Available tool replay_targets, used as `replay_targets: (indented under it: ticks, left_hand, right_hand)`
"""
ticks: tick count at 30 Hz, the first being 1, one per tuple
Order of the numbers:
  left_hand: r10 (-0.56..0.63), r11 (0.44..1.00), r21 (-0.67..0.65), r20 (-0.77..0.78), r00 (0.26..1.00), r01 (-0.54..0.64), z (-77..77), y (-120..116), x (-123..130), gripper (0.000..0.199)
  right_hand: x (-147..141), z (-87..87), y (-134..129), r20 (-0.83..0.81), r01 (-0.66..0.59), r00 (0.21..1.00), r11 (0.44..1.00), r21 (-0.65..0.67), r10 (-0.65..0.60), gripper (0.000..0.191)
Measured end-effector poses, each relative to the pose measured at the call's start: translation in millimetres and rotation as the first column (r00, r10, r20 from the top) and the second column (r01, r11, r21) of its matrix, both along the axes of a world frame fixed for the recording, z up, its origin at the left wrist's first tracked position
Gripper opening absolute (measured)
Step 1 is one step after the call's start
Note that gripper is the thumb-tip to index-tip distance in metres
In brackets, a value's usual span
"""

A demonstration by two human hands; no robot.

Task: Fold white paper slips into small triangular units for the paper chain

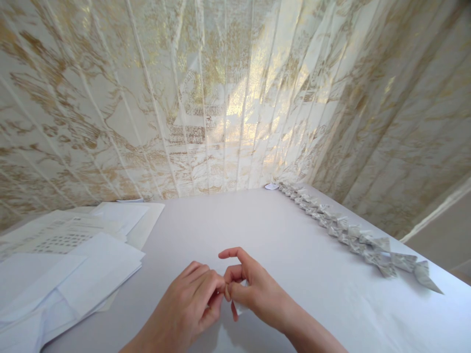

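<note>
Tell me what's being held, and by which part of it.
The right hand holds a small piece of white paper, apparently across its middle; whether the left hand grips it is hidden.

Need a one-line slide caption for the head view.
Two bare hands work a small piece of paper between loose sheets and rows of folded paper pieces.

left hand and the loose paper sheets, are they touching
Apart. The head view shows bare tabletop between the left hand and the nearest edge of the paper sheets.
</note>
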State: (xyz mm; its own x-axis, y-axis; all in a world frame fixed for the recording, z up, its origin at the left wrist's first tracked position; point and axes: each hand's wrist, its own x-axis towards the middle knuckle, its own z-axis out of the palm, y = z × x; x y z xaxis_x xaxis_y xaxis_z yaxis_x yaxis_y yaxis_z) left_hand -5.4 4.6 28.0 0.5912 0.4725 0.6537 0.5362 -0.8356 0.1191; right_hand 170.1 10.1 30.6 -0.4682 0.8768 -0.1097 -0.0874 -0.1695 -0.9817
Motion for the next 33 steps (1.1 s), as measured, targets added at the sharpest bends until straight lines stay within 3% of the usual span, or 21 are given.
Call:
replay_targets:
  ticks: [9, 14, 22, 33]
  left_hand:
    - [0.000, 0.993, -0.117, 0.047, 0.999, 0.006, -8.7, -3, -2, 0.021]
    - [0.098, 0.973, -0.223, 0.157, 0.983, -0.062, -3.7, -8, -2, 0.014]
    - [0.109, 0.956, -0.287, 0.152, 0.982, -0.062, -2.8, -6, -1, 0.012]
    - [0.077, 0.980, -0.184, 0.016, 0.997, -0.073, -7.3, -4, -2, 0.019]
  right_hand:
    - [4, 14.3, 3, -0.145, -0.003, 0.989, 0.997, -0.072, -0.008, 0.047]
    - [4, 20.1, 1, -0.103, 0.014, 0.994, 0.998, -0.056, -0.020, 0.048]
    - [3, 19.6, -2, -0.046, 0.017, 0.999, 1.000, -0.020, -0.018, 0.046]
    - [0, 4.2, -5, 0.162, 0.013, 0.986, 0.987, 0.158, -0.039, 0.047]
